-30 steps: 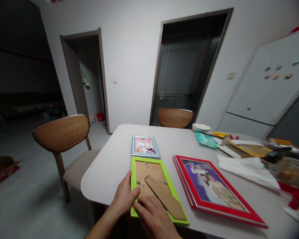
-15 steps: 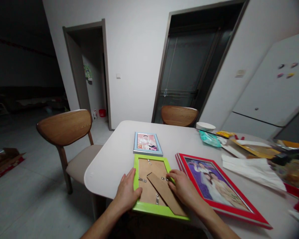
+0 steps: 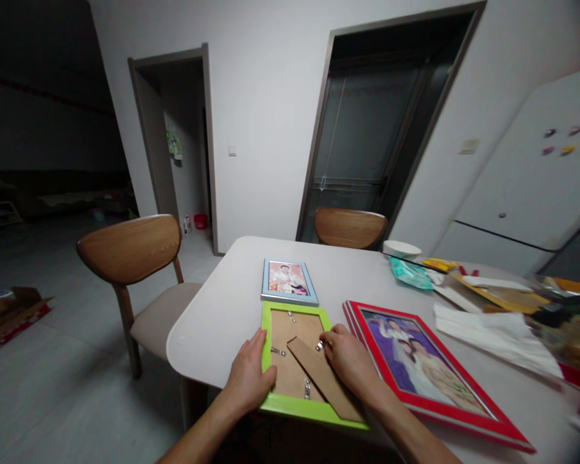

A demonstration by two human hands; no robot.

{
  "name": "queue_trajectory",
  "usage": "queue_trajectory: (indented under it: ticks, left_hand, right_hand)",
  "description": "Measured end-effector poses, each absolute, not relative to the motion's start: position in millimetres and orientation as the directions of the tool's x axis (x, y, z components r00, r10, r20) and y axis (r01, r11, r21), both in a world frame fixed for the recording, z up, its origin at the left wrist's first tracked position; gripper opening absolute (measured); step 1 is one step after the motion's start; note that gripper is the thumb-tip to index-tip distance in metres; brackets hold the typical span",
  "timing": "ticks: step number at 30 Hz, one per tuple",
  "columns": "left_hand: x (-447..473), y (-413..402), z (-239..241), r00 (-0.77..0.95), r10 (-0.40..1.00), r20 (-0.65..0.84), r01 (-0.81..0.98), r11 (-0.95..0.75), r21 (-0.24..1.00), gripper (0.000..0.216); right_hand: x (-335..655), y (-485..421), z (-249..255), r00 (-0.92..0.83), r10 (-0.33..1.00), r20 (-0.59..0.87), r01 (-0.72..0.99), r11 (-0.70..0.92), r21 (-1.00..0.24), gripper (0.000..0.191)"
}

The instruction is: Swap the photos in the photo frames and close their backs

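Note:
A green picture frame [image 3: 297,404] lies face down at the table's near edge, its brown backing board [image 3: 286,377] showing. Slanting across the board is a brown stand leg [image 3: 319,377]. My left hand [image 3: 251,370] grips the frame's left side, thumb over the top and fingers along the outer edge. At the right side, my right hand [image 3: 350,357] has its thumb and fingertips closed on a small metal clip [image 3: 319,346], which sits at a slant. Other metal clips [image 3: 278,351] are on the remaining sides. The far end of the right clip is hidden by my fingers.
Beyond the green frame lies a blue framed photo [image 3: 289,280]. To the right, red framed photos [image 3: 415,361] are stacked. White paper [image 3: 497,338], a teal packet [image 3: 410,274] and a white bowl [image 3: 402,249] lie further right. Wooden chairs [image 3: 130,251] stand around the table [image 3: 212,322].
The right-hand clip has turned from nearly level to a slant under my right fingers, which have shifted slightly up and left. My left hand keeps its place on the frame.

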State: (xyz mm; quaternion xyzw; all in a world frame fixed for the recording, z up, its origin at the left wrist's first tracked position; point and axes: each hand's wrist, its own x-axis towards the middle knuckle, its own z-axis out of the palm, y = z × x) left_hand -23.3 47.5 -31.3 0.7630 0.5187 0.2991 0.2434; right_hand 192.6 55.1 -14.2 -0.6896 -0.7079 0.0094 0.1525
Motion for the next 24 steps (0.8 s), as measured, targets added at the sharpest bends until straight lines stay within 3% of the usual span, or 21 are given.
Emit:
queue_trajectory:
  ticks: [8,15,24]
  left_hand:
    - [-23.2,49.5,-35.9,0.265,0.943,0.2,0.636,-0.327,0.699,0.063]
    - [-23.2,50.2,-33.8,0.273,0.943,0.19,0.629,-0.324,0.707,0.062]
    - [-23.1,49.8,-34.5,0.272,0.937,0.221,0.628,-0.347,0.697,0.062]
  right_hand:
    - [166.8,81.3,-10.7,-0.098,0.96,0.263,0.958,0.162,-0.236,0.03]
    - [149.6,114.1,-22.2,-0.003,0.967,0.256,0.97,0.065,-0.235,0.028]
    - [148.0,111.2,-20.7,-0.053,0.966,0.254,0.967,0.113,-0.229,0.028]
